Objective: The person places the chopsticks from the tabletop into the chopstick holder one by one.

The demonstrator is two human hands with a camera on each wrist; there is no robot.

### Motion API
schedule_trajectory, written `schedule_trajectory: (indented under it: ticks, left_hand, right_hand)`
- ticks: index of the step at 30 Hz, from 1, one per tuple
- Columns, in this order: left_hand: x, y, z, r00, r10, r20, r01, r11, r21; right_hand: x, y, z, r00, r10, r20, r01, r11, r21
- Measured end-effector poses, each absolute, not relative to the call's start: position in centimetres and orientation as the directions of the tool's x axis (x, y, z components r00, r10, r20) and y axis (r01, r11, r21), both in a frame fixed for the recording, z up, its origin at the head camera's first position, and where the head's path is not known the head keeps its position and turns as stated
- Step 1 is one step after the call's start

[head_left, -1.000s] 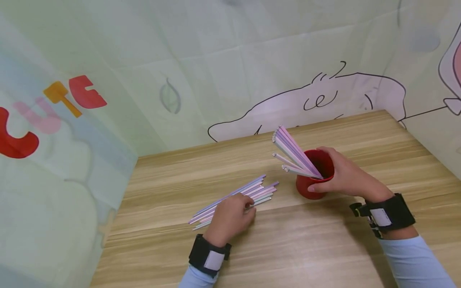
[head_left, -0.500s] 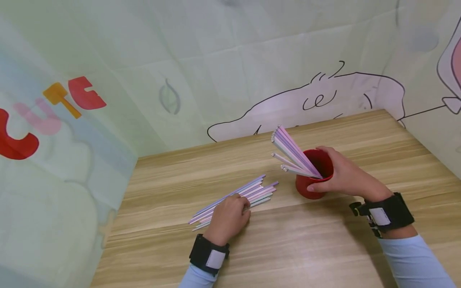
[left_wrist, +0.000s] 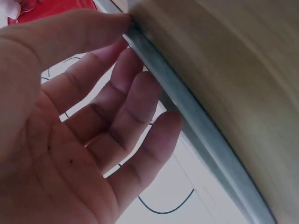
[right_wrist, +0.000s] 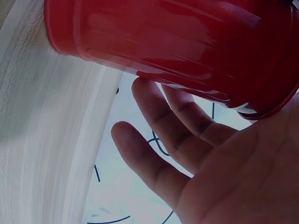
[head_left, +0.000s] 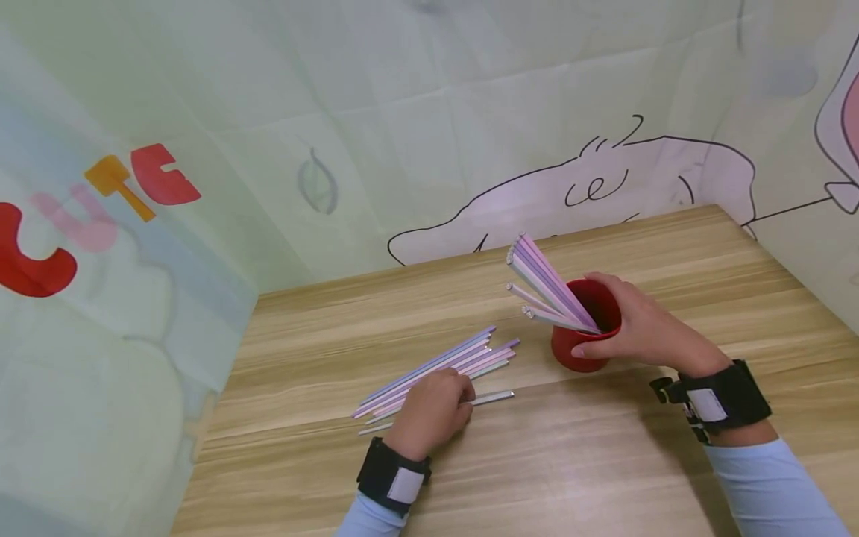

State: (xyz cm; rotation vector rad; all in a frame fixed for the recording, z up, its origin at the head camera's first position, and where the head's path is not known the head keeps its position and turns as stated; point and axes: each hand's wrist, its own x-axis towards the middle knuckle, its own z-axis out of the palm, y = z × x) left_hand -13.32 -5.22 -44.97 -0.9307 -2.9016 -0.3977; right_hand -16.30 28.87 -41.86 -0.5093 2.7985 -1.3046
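Note:
Beside the pile, my left hand (head_left: 432, 410) pinches a thin grey-green pencil-like stick (head_left: 495, 397) between thumb and fingers. In the left wrist view the stick (left_wrist: 187, 105) slants away from the thumb tip, the other fingers curling behind it. Several more pastel sticks (head_left: 436, 365), blue, purple, pink and pale green, lie roughly side by side, partly hidden by this hand. My right hand (head_left: 644, 328) grips a red cup (head_left: 580, 358) at its right side, thumb in front. Sticks (head_left: 546, 276) of the same sort stand in the cup, leaning left over its rim.
Both hands work on a wood-grain table (head_left: 550, 462). A printed cloth (head_left: 416, 149) with cartoon drawings hangs behind it, and another printed panel with coloured letters (head_left: 164, 175) stands at the left. Black bands (head_left: 725, 395) circle both wrists.
The left hand has drawn one grey-green stick away from the pile's near edge, its right end swinging toward the person. The right hand and the cup stay as they were.

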Motion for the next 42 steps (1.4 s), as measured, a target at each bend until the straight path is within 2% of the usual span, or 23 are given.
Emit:
schedule_trajectory:
  ticks: [6,19,29,37,42]
  left_hand:
    - [-13.0,-4.7,-44.2,-0.808,0.579,0.109,0.586,0.768,0.26]
    - [-11.9,-3.9,-41.7,-0.763,0.627,0.156,0.641,0.704,0.306]
    - [-11.0,-3.7,-39.3,-0.718,0.638,0.28,0.695,0.627,0.353]
    - [-10.5,-3.7,-38.4,-0.662,0.612,0.432,0.749,0.539,0.386]
    - [-10.4,-3.7,-37.9,-0.638,0.566,0.523,0.77,0.45,0.453]
  right_hand:
    - [-16.2,28.9,-41.8,-0.949,-0.29,0.121,-0.278,0.594,-0.755]
    - [-16.3,28.8,-41.7,-0.949,-0.285,0.132,-0.284,0.597,-0.751]
    - [-16.0,28.6,-41.4,-0.957,-0.265,0.122,-0.268,0.634,-0.725]
    - [-16.0,28.5,-41.6,-0.958,-0.262,0.12,-0.265,0.636,-0.725]
    - [-15.9,28.4,-41.5,-0.959,-0.259,0.116,-0.261,0.642,-0.721]
